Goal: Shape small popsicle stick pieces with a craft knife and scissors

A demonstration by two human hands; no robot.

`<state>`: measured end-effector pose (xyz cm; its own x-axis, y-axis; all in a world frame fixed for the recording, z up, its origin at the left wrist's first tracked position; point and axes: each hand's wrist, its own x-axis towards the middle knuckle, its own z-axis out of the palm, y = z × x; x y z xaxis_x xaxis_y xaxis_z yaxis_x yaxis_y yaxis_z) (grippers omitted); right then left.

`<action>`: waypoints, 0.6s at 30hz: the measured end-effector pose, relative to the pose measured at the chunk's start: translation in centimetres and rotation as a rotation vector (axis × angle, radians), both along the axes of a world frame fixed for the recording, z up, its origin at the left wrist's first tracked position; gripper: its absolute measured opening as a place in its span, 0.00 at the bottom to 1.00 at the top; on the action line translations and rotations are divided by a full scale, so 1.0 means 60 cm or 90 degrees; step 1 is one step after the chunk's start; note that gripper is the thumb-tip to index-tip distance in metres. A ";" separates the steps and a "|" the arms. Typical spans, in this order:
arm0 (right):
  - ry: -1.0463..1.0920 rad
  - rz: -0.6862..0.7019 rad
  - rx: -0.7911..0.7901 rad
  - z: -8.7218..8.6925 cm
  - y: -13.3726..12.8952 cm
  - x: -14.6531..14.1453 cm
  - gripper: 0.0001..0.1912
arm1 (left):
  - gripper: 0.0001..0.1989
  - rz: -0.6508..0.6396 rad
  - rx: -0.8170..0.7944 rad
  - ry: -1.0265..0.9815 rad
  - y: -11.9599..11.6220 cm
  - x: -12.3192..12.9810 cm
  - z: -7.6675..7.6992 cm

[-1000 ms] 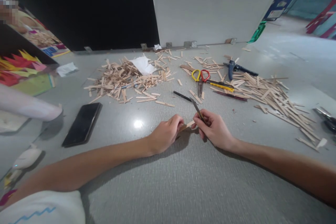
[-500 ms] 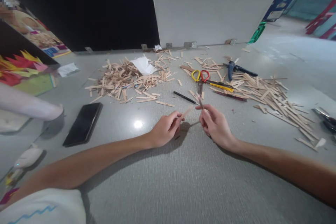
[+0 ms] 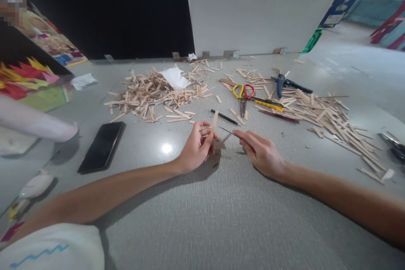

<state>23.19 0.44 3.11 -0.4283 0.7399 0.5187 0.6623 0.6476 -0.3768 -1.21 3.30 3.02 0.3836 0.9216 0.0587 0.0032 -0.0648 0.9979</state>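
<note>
My left hand (image 3: 199, 147) is closed on a flat wooden craft stick (image 3: 214, 122), which points up from between thumb and fingers. In my right hand (image 3: 262, 152) is a thin, dark, pointed blade (image 3: 230, 131), its tip aimed left toward the stick. A small gap separates the blade from the stick. The handle end is hidden in my fingers. Just beyond both hands, a black pen (image 3: 225, 117) lies on the grey table (image 3: 190, 219). Scissors with one yellow and one red handle loop (image 3: 243, 98) rest behind the pen, blades toward me.
A heap of short stick pieces (image 3: 148, 97) with white paper (image 3: 175, 78) lies back left; longer sticks (image 3: 325, 114) spread at right. Near them are a yellow cutter (image 3: 268, 103) and a dark blue tool (image 3: 280, 84). A phone (image 3: 101, 147) and a glue gun (image 3: 34, 185) lie left.
My left hand has turned the stick more upright. My right hand has tilted the blade from pointing away to pointing left, edge-on to me.
</note>
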 end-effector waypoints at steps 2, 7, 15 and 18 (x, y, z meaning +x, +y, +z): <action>-0.008 -0.001 0.011 0.000 0.000 -0.002 0.21 | 0.28 0.004 -0.035 -0.024 0.002 0.002 0.000; -0.011 0.011 0.016 0.001 -0.001 -0.004 0.20 | 0.26 0.031 -0.088 -0.037 0.011 0.005 0.005; -0.044 0.025 -0.028 -0.005 0.001 0.000 0.22 | 0.05 0.027 -0.107 -0.055 0.014 0.002 0.006; -0.063 0.023 -0.040 -0.006 0.002 0.000 0.22 | 0.12 0.033 -0.096 -0.068 0.013 0.002 0.007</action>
